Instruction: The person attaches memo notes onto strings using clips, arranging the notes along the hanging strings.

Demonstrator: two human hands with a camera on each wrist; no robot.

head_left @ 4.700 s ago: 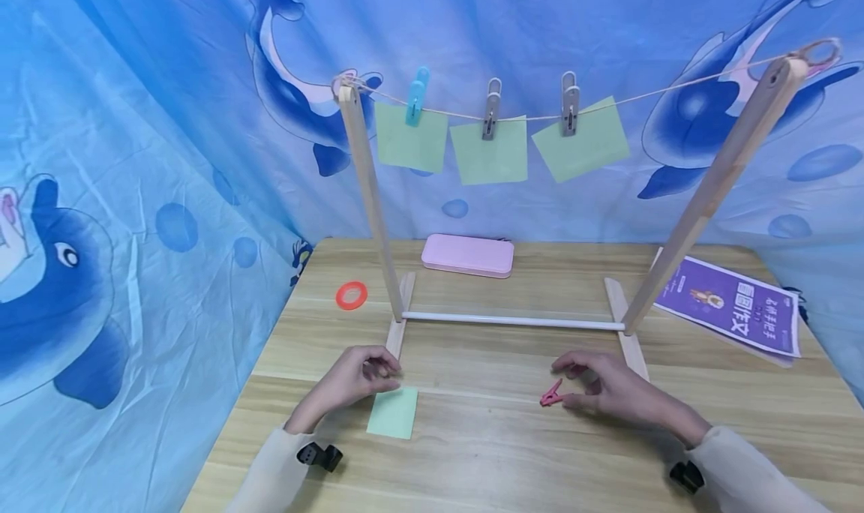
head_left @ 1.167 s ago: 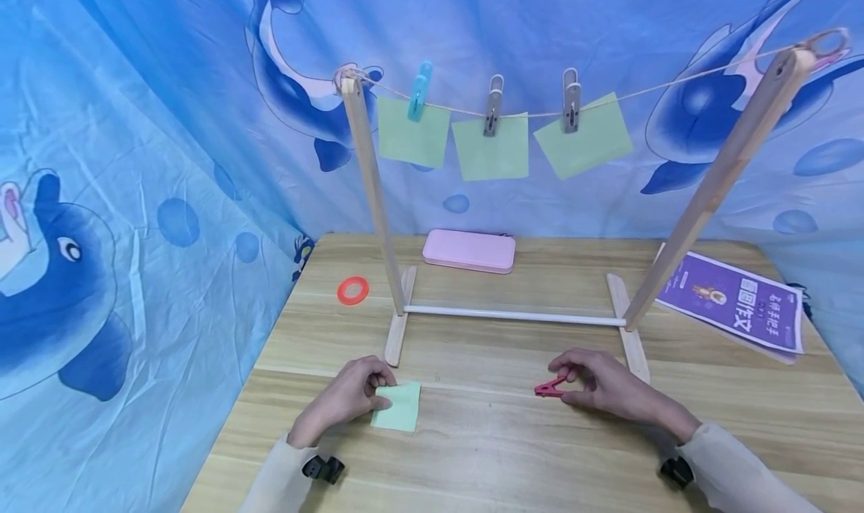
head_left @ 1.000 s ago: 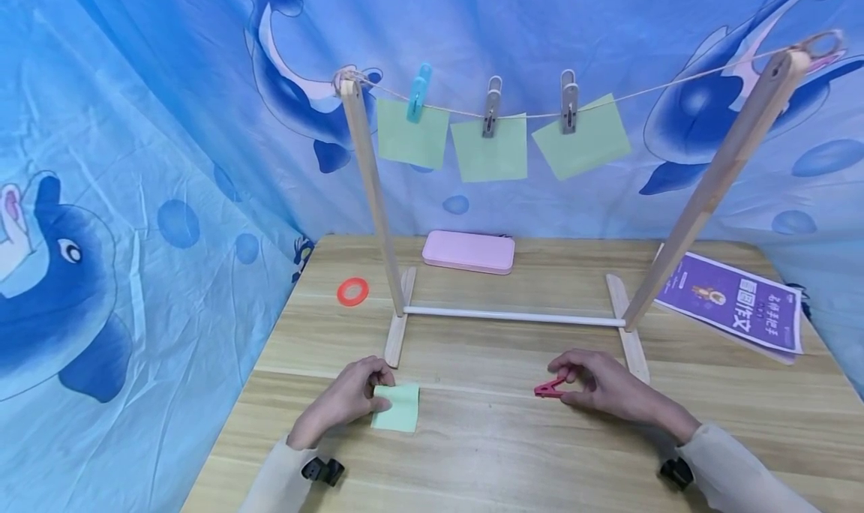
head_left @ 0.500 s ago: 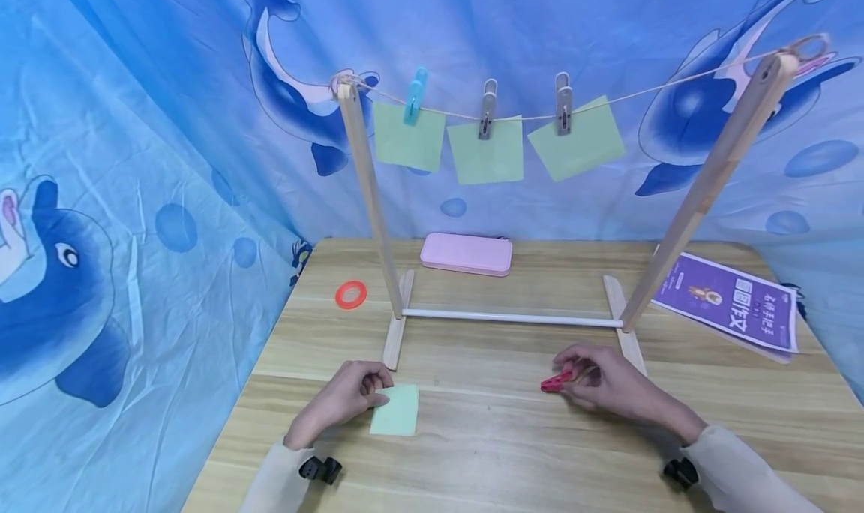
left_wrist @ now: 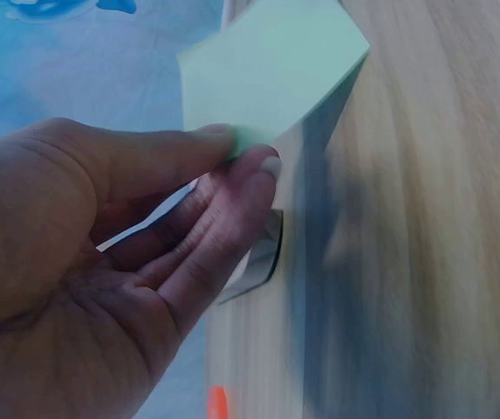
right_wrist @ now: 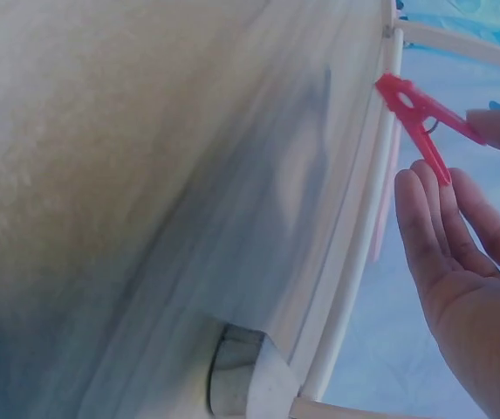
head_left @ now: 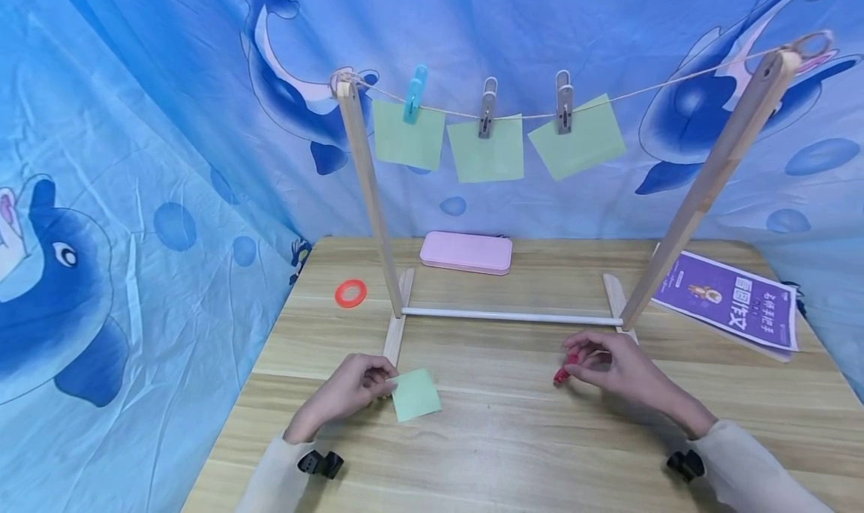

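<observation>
The left hand [head_left: 347, 393] pinched a green paper square [head_left: 415, 394] by its near corner between thumb and fingers, and the sheet stood lifted off the wooden tabletop [head_left: 513, 453] — the left wrist view showed it raised above the hand with its shadow on the wood. The right hand [head_left: 610, 367] held a red clothespin [head_left: 564, 370] by its handles between thumb and fingertips, the clip's jaw end pointing away from the palm, just above the tabletop near the right foot of the wooden rack [head_left: 367, 198]. The two hands were well apart, both in front of the rack's white crossbar [head_left: 513, 317]. A string [head_left: 675, 85] ran between the rack's two posts, and three green sheets hung from it — one under a blue clip [head_left: 414, 93], two under grey clips [head_left: 487, 106]. Behind the rack lay a pink case [head_left: 466, 253]; a red ring [head_left: 351, 293] lay to the left, a purple leaflet [head_left: 732, 301] to the right.
</observation>
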